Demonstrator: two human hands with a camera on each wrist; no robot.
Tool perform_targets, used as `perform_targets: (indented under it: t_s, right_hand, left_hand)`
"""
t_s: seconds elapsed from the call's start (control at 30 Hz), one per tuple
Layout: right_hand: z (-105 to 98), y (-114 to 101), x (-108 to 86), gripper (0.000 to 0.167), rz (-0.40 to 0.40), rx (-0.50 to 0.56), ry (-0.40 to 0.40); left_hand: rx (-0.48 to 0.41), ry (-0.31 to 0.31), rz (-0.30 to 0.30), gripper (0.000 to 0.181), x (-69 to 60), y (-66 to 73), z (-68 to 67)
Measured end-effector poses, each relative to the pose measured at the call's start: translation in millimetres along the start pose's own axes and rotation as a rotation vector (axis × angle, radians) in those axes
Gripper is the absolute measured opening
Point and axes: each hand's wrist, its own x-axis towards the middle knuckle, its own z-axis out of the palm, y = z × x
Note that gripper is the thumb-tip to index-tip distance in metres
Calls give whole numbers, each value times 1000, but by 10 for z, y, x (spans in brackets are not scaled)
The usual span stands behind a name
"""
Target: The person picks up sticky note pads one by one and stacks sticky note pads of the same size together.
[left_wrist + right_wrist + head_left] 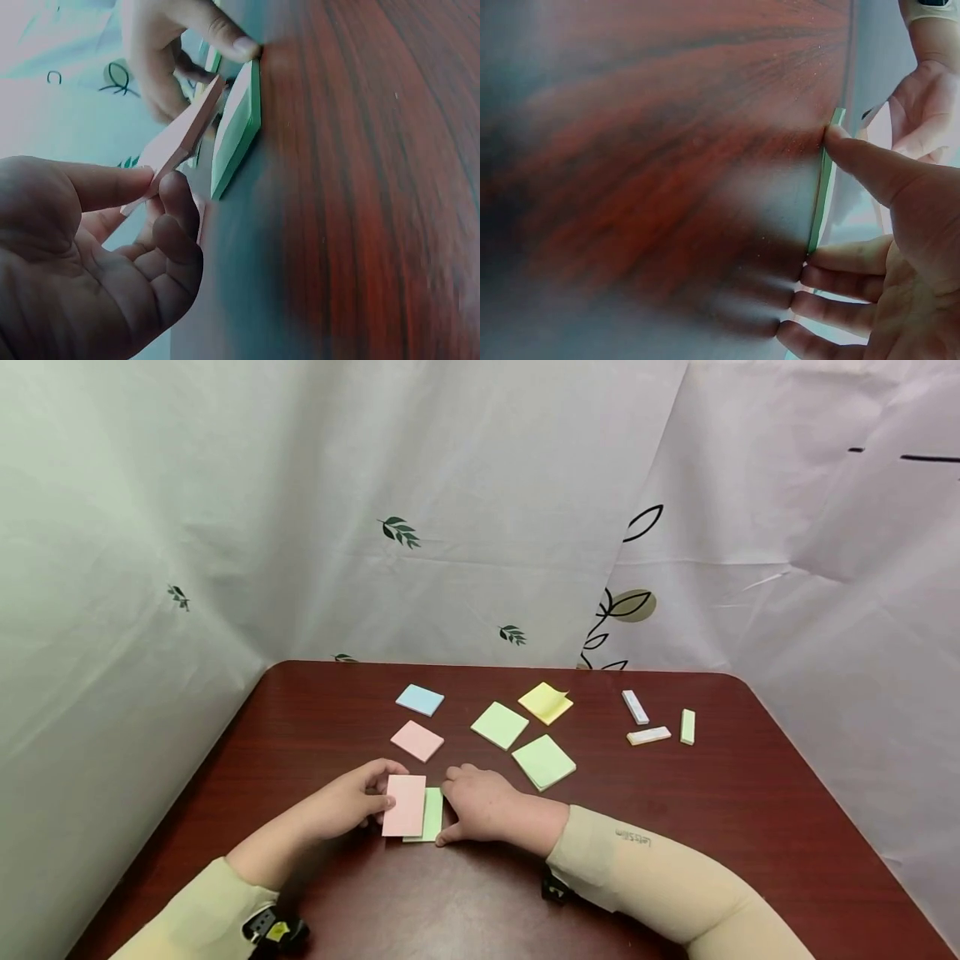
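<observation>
My left hand [352, 797] pinches a pink sticky note pad [405, 807] between thumb and fingers. In the left wrist view this pink pad [184, 133] is tilted and raised off the table. Partly under it in the head view, a green sticky note pad [433, 816] lies on the table. My right hand [483, 802] holds that pad's right side, with the thumb at the near corner and the index finger at the far end. The right wrist view shows the green pad [825, 191] edge-on between this thumb and finger, the other fingertips touching the table.
Behind the hands lie a second pink pad [417, 741], a blue pad [420, 700], two green pads [499, 726] [543, 762] and a yellow pad [543, 702] with a lifted sheet. Three narrow strips [648, 736] sit farther right. A patterned curtain [480, 527] hangs behind the table [712, 827].
</observation>
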Motion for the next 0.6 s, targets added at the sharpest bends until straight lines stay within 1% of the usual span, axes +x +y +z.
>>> perform_targets:
  t_s: [0.07,0.13,0.3,0.43,0.6]
  right_hand:
    - [2,-5,5,57,-3,3,3]
    - [3,-6,5,58,-6,5,5]
    - [1,1,-4,59,-2,12,7]
    - [17,12,-10,60,3,23,12]
    - [55,23,-23,62,22,79,19]
  left_hand:
    - [10,14,-3,35,15,4,36]
    - [52,44,-15,35,35,4,81]
    - [205,130,-47,36,93,17,219]
    - [316,162,-55,35,119,51,296]
    - [454,199,-86,34,153,80,352]
